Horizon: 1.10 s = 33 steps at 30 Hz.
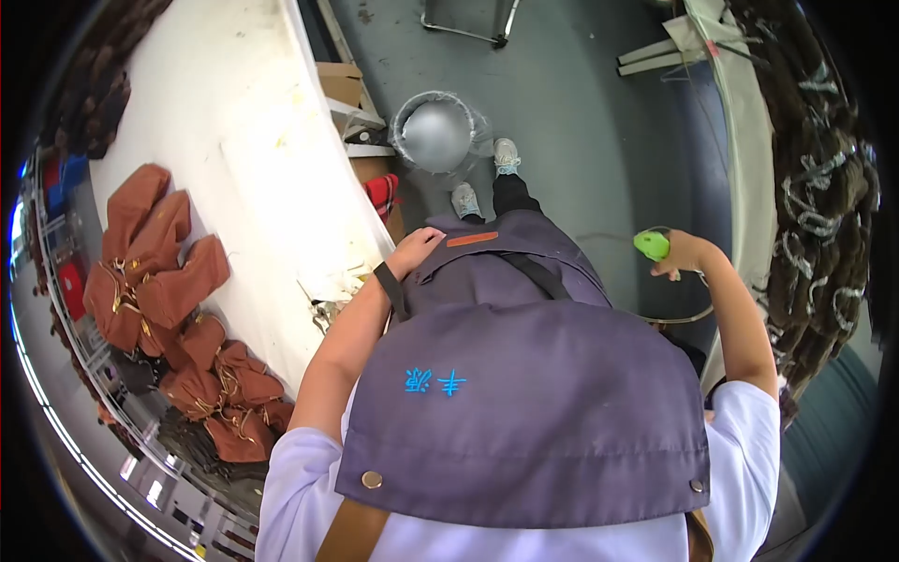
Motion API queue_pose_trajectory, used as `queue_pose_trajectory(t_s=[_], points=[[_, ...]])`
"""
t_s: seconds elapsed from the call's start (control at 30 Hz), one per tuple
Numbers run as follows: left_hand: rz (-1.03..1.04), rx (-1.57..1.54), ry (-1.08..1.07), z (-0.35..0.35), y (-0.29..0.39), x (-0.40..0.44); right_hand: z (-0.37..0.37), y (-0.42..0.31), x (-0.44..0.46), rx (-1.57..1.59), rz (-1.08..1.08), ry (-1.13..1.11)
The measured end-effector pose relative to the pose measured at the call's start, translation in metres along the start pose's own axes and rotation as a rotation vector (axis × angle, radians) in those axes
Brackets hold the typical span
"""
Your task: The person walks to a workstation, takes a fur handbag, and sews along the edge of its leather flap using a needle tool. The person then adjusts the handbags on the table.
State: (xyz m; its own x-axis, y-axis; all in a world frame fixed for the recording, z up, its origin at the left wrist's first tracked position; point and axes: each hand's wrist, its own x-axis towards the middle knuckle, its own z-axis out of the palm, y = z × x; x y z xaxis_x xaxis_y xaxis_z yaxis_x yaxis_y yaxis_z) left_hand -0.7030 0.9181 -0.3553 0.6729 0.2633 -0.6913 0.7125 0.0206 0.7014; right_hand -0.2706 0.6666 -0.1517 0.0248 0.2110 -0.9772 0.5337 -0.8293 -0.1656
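Observation:
My left hand rests against the side of the dark purple-grey apron that I wear, close to the edge of the white table. Its fingers are stretched out and lie on the cloth, with nothing seen in them. Out to the right, away from my body, my right hand is closed around a bright green rounded hand tool. A thin cord or hose curves near this hand; exactly where it joins the tool I cannot make out.
Brown cloth pieces with gold-coloured cords lie on the table to my left. A bin with a clear plastic liner stands ahead of my feet. Dark furry bundles line the right side. Metal stand legs show at the far end.

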Motion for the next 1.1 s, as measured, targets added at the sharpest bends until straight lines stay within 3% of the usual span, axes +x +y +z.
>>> queue_pose_trajectory(t_s=[0.07,0.1,0.17,0.2,0.27,0.33,0.4,0.53,0.7,0.83,0.9,0.97,1.03,1.07,1.1], points=[[0.0,0.019,-0.022,-0.003,0.014,0.001,0.015,0.027,-0.008,-0.282,0.342,0.017],[0.023,0.057,-0.025,-0.003,0.019,0.002,0.026,0.035,-0.009,-0.26,0.353,0.023],[0.049,0.088,-0.056,-0.002,0.029,0.006,0.046,0.05,-0.006,-0.568,0.323,0.429],[0.052,0.107,-0.074,-0.002,0.048,0.003,0.05,0.043,-0.008,-0.543,0.331,0.426],[0.126,-0.158,-0.178,-0.004,0.099,0.0,0.058,0.008,-0.014,0.059,0.235,0.384],[0.257,-0.152,-0.383,-0.005,0.146,-0.003,0.085,0.014,0.002,0.343,0.088,0.295],[0.264,-0.127,-0.555,0.007,0.202,-0.013,0.109,0.011,0.001,0.288,0.042,0.22],[0.527,0.04,-0.943,0.046,0.261,-0.003,0.178,0.05,0.001,0.578,0.057,0.318],[0.196,0.172,-1.157,0.116,0.281,0.018,0.277,0.105,0.012,1.006,0.199,0.639],[0.14,0.394,-1.196,0.193,0.323,0.019,0.345,0.143,0.022,1.317,0.232,0.685],[0.504,0.767,-1.032,0.233,0.337,0.01,0.37,0.154,0.014,1.74,0.252,0.758],[0.802,0.794,-0.95,0.275,0.35,0.004,0.391,0.183,0.009,1.779,0.319,0.728],[0.943,0.82,-0.843,0.32,0.367,-0.003,0.422,0.215,0.015,1.734,0.305,0.918],[0.986,0.751,-0.816,0.341,0.374,-0.006,0.422,0.228,-0.003,1.636,0.375,0.883],[0.879,0.633,-0.823,0.365,0.392,-0.019,0.428,0.245,-0.014,1.707,0.344,0.825]])
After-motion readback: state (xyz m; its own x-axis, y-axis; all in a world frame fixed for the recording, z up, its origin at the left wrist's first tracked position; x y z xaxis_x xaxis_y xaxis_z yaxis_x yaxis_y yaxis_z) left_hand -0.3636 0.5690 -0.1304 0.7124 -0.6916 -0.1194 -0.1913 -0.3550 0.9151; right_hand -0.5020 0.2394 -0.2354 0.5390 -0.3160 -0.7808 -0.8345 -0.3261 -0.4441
